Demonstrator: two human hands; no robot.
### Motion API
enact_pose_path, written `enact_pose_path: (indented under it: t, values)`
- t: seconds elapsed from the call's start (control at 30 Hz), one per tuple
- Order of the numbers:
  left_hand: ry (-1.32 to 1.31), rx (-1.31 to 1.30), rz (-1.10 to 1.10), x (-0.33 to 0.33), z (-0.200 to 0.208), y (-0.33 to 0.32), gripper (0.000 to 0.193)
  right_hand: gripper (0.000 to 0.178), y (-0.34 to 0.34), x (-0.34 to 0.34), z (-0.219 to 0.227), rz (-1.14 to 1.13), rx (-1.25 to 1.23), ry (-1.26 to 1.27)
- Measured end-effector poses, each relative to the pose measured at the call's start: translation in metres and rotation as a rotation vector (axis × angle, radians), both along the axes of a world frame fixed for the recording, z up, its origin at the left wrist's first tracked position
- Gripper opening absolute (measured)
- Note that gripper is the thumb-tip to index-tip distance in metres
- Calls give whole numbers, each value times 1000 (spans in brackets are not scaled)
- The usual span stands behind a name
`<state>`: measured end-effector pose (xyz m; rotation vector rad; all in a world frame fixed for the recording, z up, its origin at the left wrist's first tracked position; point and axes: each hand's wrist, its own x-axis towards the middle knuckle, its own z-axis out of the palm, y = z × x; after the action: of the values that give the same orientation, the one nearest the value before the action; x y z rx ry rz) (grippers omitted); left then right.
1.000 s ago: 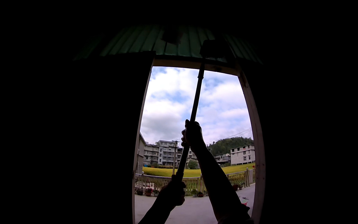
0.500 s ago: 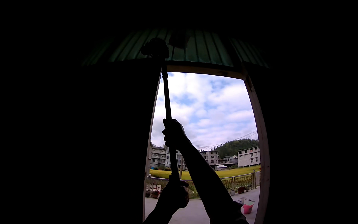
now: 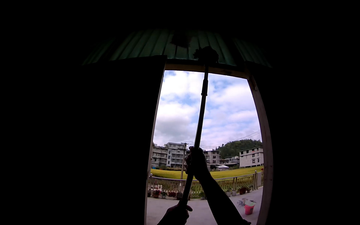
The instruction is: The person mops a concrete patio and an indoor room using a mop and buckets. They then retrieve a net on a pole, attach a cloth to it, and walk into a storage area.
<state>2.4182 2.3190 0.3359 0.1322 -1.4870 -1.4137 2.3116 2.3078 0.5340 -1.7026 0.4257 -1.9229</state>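
Gripping low on the pole (image 3: 199, 123), my left hand (image 3: 176, 214) sits at the bottom edge of the view, its grip closed round the shaft's lower end. Just above it and a little to the right, my right hand (image 3: 195, 162) wraps the same pole, grip also shut on it, with the forearm running down toward the lower right. Both hands show only as dark shapes against the light, so I cannot make out single fingers.

From the right grip the pole rises nearly upright, leaning slightly right, to a dark bushy head (image 3: 205, 54) far above both hands. That head touches or sits just under the top beam (image 3: 210, 69) of the doorway, against the green ribbed roof (image 3: 150, 43); I cannot tell which it meets.

Left of the grips stands a dark door leaf (image 3: 120, 142), and right of them the pale door frame (image 3: 264, 142).

Beyond the hands, level with the left grip, lies a paved yard (image 3: 202, 212) with a pink bucket (image 3: 248, 208) off to the right. Past that, behind the right grip, runs a railing (image 3: 232, 182) lined with flowerpots (image 3: 161, 194). Further off lie a yellow field (image 3: 225, 173), pale buildings (image 3: 168, 154), a wooded hill (image 3: 238, 146), and cloudy sky (image 3: 225, 108) above.
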Motion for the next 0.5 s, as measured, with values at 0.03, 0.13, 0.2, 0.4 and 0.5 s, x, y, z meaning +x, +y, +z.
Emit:
enact_pose_path:
  t: [0.03, 0.13, 0.2, 0.4, 0.5]
  values:
    - [-40, 31, 112, 6, -14, 1, 52, 24, -7, 2, -20, 34, 36, -6]
    - [-54, 93, 63, -7, -68, 1, 47, 31, 14, -24, -70, -48, 73, 11]
    - [-61, 99, 64, -9, -115, 0, 43, 33, 20, -44, -111, 160, 81, 116]
    - [-512, 221, 351, 40, -287, 83, 27, 65, 60, -58, -248, 106, 191, -113]
    - [-604, 358, 419, 104, -445, 116, 22, 64, 95, -58, -320, 180, 316, -281]
